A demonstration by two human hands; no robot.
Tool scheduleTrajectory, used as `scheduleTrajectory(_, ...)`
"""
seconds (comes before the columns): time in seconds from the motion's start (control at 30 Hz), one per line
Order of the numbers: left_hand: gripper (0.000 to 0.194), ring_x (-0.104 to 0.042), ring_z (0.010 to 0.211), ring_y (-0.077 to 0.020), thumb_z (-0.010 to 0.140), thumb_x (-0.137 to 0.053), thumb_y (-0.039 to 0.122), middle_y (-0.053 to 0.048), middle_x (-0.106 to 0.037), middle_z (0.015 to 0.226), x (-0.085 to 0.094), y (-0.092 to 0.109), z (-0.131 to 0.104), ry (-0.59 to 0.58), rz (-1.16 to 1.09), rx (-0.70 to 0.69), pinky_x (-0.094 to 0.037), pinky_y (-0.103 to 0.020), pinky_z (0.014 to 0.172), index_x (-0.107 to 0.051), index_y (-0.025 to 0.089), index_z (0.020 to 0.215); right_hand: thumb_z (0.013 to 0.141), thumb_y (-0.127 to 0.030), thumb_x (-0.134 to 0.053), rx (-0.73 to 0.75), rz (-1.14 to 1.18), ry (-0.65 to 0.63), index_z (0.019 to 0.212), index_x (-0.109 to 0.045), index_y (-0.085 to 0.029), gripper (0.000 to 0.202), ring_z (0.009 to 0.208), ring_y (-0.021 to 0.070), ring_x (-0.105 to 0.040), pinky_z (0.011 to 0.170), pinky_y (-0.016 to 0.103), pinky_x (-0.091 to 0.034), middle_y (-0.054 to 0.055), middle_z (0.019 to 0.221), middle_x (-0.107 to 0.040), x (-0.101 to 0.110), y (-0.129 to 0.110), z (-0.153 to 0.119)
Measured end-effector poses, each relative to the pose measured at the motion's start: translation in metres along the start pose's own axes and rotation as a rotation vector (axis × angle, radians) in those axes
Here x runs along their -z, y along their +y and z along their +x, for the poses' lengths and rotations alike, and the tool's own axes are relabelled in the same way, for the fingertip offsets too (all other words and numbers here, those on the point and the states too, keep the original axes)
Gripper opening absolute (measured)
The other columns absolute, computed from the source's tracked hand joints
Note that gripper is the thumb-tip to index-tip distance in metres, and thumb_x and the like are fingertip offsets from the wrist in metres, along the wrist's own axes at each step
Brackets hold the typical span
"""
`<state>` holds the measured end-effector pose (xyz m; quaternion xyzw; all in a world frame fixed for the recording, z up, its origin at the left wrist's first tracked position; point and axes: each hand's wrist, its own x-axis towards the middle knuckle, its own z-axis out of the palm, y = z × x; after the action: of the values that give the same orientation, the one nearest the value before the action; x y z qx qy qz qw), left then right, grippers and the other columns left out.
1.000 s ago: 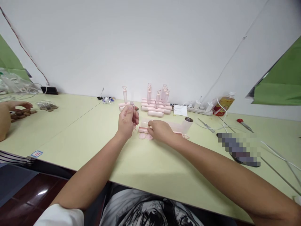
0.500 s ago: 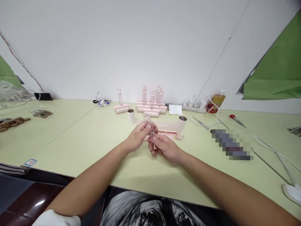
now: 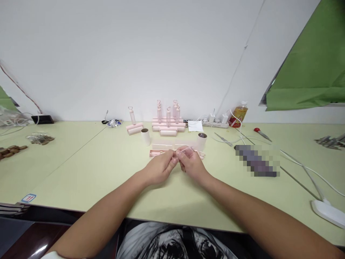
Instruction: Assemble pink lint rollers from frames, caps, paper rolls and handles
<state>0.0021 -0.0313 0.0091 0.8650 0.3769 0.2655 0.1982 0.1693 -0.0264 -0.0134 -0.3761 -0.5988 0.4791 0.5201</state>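
Note:
Over the near edge of a group of pink parts, my left hand (image 3: pixel 160 167) and my right hand (image 3: pixel 192 163) meet with fingers closed. Between them is a small clear pink plastic piece (image 3: pixel 188 149), mostly covered by the fingers; its exact kind cannot be made out. Just behind my hands lies an open pink shell part (image 3: pixel 155 153), partly hidden by my left hand. Translucent strips (image 3: pixel 162 145) lie beyond it. Two white tubes, a left tube (image 3: pixel 146 138) and a right tube (image 3: pixel 201 143), stand upright on either side.
Pink roller-like cylinders (image 3: pixel 168 132) are grouped near the wall, with clear pink handles (image 3: pixel 168 118) upright among them. To the right are a bottle (image 3: pixel 239 116), tweezers (image 3: pixel 223 139), a red-handled screwdriver (image 3: pixel 262 134), cables and a blurred-out dark object (image 3: pixel 256 162). Brown pieces (image 3: pixel 10 151) lie far left.
The clear pink piece has turned from near upright to slanting toward the right, and my fingers now cover more of it. My left hand has rotated, its back now facing up. The view has shifted slightly.

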Motion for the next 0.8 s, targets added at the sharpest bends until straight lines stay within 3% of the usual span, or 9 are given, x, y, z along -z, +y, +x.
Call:
scheduleTrajectory(0.1,0.044,-0.049,0.065,-0.0164,0.094,-0.035,0.055,-0.001,-0.056,0.07,-0.006,0.002,0.001,0.089,0.073,0.083,-0.033,-0.028,0.06,-0.052,0.018,0.078,0.078,-0.054,-0.064,-0.094,0.127,-0.013,0.073,-0.056,-0.019,0.036,0.041,0.0073,-0.029,0.039,0.022,-0.024,-0.008,0.048,-0.038,-0.002,-0.004,-0.002)
scheduleTrajectory(0.17,0.048,-0.048,0.062,-0.0151,0.089,-0.042,0.06,0.0,-0.055,0.066,-0.008,0.001,0.003,0.087,0.009,0.129,-0.032,-0.027,0.058,-0.056,0.017,0.075,0.076,-0.051,-0.067,-0.1,0.186,-0.033,0.071,-0.058,-0.018,0.034,0.04,0.0067,-0.03,0.038,0.021,-0.024,-0.007,0.048,-0.04,-0.003,-0.008,-0.004)
scheduleTrajectory(0.37,0.047,-0.054,0.074,-0.0155,0.078,-0.062,0.06,-0.001,-0.062,0.076,0.003,0.003,0.005,-0.18,-0.558,0.049,-0.039,-0.024,0.064,-0.067,0.014,0.085,0.074,-0.039,-0.072,0.106,0.13,-0.127,0.073,-0.068,-0.018,0.021,0.053,0.0113,-0.052,0.048,0.025,-0.041,0.001,0.062,-0.063,0.0,-0.023,-0.013)
scheduleTrajectory(0.53,0.052,-0.037,0.058,-0.0089,0.069,-0.067,0.064,0.004,-0.039,0.059,0.005,0.001,0.003,-0.341,-0.768,0.034,-0.028,-0.023,0.053,-0.051,0.015,0.063,0.075,-0.034,-0.073,0.257,0.058,-0.231,0.072,-0.071,-0.019,0.015,0.057,0.0139,-0.058,0.053,0.027,-0.046,0.003,0.065,-0.067,0.003,-0.034,-0.018)
scheduleTrajectory(0.63,0.062,-0.025,0.047,-0.0061,0.061,-0.067,0.073,0.008,-0.028,0.051,0.0,-0.003,0.004,-0.413,-1.008,0.081,-0.02,-0.023,0.045,-0.037,0.019,0.058,0.073,-0.039,-0.074,0.241,0.13,-0.25,0.073,-0.068,-0.02,0.02,0.045,0.0109,-0.049,0.043,0.025,-0.038,-0.001,0.053,-0.059,0.013,-0.047,-0.011)
scheduleTrajectory(0.7,0.065,-0.018,0.043,-0.0048,0.061,-0.066,0.075,0.01,-0.023,0.049,-0.005,-0.006,0.006,-0.33,-1.148,0.122,-0.015,-0.022,0.042,-0.03,0.021,0.057,0.073,-0.046,-0.073,0.272,0.245,-0.17,0.074,-0.063,-0.022,0.026,0.036,0.0082,-0.037,0.038,0.023,-0.03,-0.007,0.043,-0.047,0.021,-0.063,0.002)
scheduleTrajectory(0.8,0.06,-0.018,0.043,-0.0048,0.068,-0.066,0.067,0.009,-0.023,0.049,-0.012,-0.006,0.01,-0.218,-1.117,0.177,-0.013,-0.022,0.042,-0.03,0.02,0.057,0.075,-0.053,-0.069,0.349,0.164,0.052,0.084,-0.057,-0.024,0.032,0.036,0.0088,-0.036,0.04,0.024,-0.031,-0.008,0.044,-0.044,0.025,-0.089,0.031)
